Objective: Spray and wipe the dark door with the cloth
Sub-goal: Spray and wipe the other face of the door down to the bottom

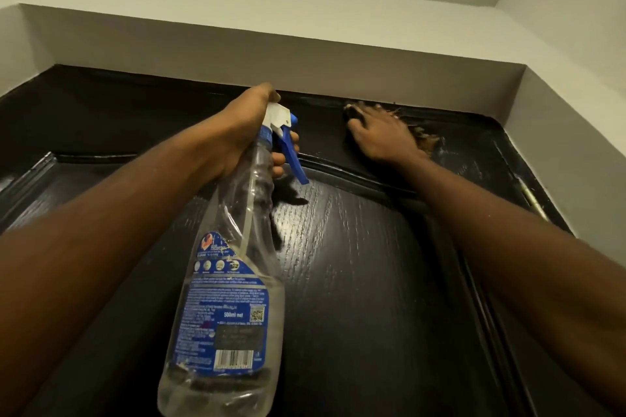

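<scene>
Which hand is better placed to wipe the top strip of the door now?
The right hand. It already presses the cloth flat against the dark door near its top edge. The left hand is busy holding the spray bottle by the neck.

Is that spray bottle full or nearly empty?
Nearly empty: the clear spray bottle in the left hand shows liquid only near its bottom.

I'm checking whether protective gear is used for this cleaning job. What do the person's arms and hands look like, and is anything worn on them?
Both arms are bare along their whole visible length: no sleeves reach into the frame. The left hand and the right hand wear no gloves. No watch, bracelet or ring shows on the visible parts of either. The right hand's fingertips are blurred, so small details there cannot be told.
</scene>
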